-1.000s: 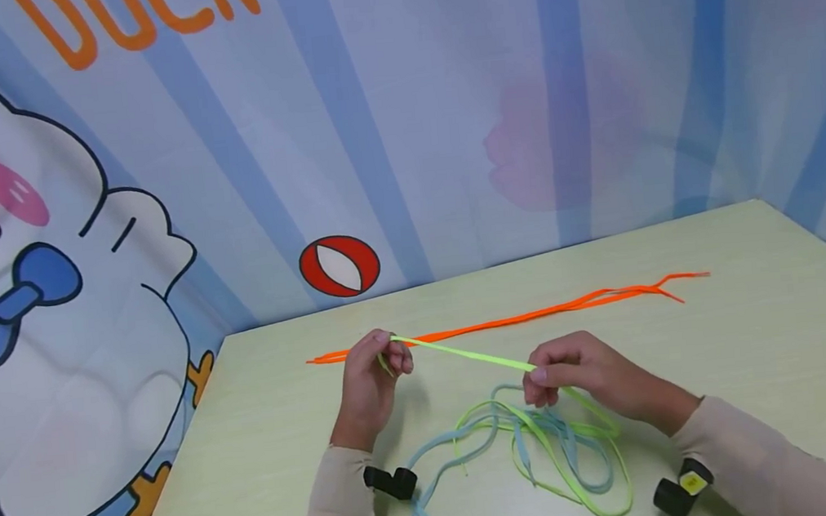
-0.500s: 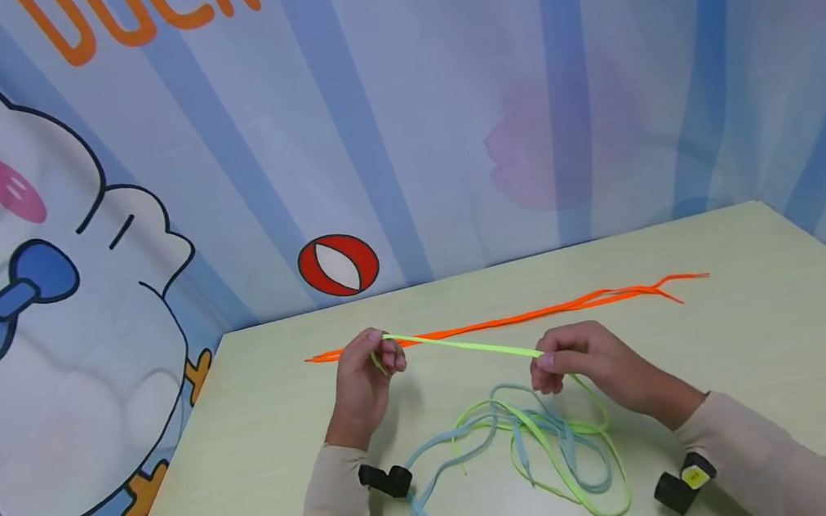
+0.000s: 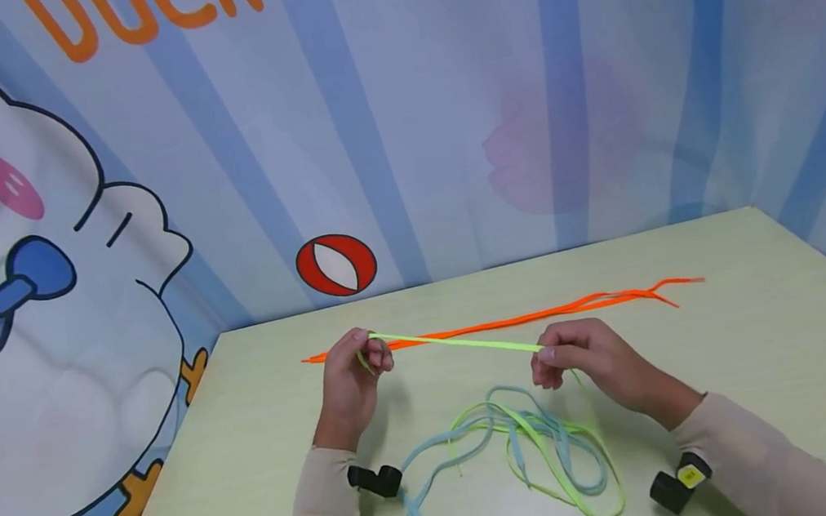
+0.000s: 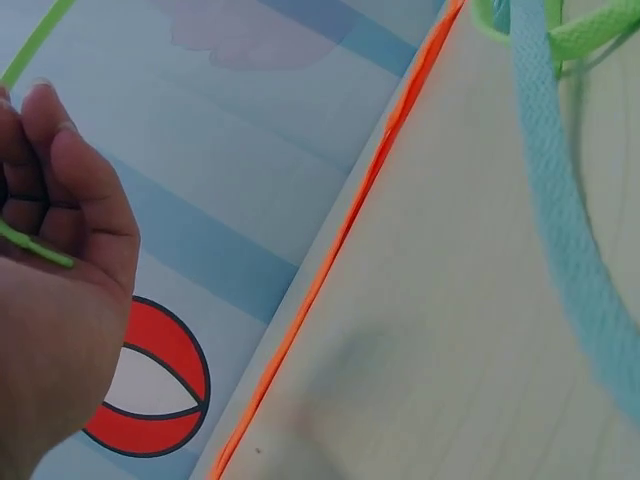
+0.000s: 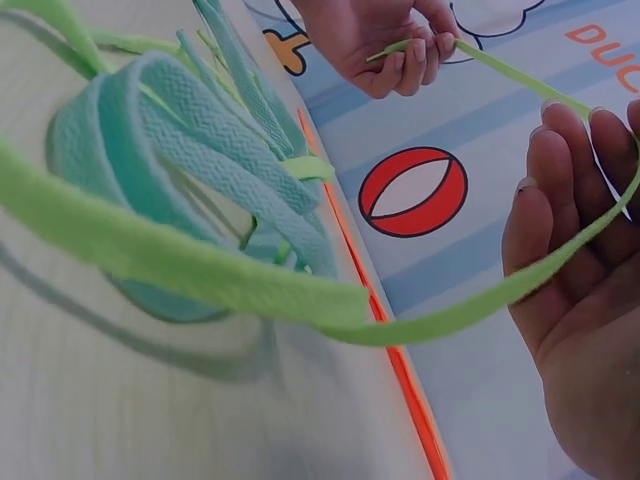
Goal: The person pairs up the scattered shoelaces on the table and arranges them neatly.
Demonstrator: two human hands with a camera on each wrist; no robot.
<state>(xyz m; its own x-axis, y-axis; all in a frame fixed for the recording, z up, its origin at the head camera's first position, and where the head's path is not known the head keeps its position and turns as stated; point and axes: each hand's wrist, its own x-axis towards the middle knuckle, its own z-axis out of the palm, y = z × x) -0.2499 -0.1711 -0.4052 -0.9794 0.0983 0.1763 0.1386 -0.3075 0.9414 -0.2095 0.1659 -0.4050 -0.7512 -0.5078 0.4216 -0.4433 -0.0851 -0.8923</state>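
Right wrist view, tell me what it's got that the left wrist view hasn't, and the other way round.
Only the right wrist view shows the right hand, the orange lettering and an orange duck foot.

Only the left wrist view shows the pink patch on the backdrop.

Both show the left hand, lime lace, pale blue lace, orange laces, the red-and-white ball print and the tabletop.

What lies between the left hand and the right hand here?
A stretch of green lace, running nearly straight from the left hand to the right hand; the head view shows it, with orange laces beyond.
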